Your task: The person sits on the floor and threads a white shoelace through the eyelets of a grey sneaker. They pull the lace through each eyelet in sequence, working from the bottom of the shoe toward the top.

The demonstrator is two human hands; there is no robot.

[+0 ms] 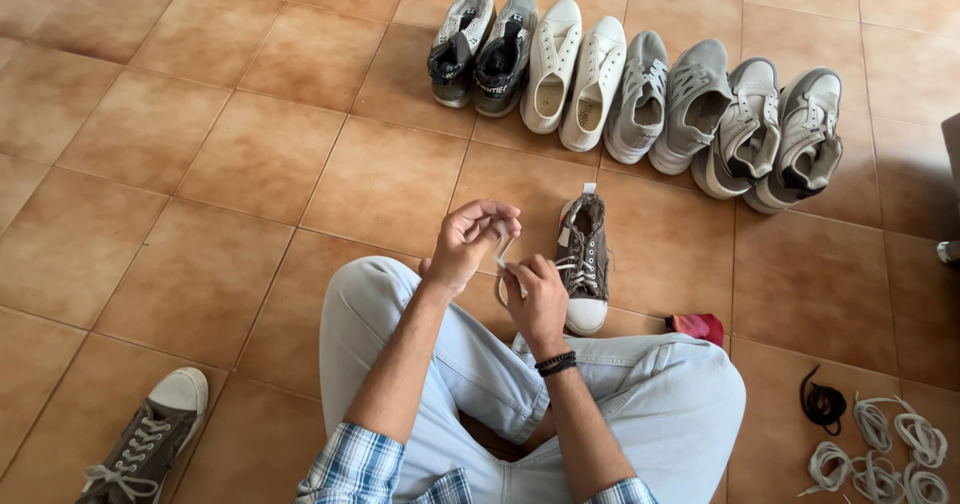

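Observation:
I sit cross-legged on a tiled floor. My left hand (468,242) and my right hand (535,299) are raised together in front of me, both pinching a white shoelace (503,261) that loops between them. Just right of my hands stands a dark grey high-top sneaker (583,261) with a white toe cap, toe toward me, partly laced. My right wrist wears dark bead bracelets.
A row of several sneakers (640,94) lines the far side: dark, white and grey pairs. Another grey sneaker (145,442) lies at bottom left. Coiled white laces (885,452) and a black lace (822,402) lie at bottom right. A small red object (698,327) rests by my knee.

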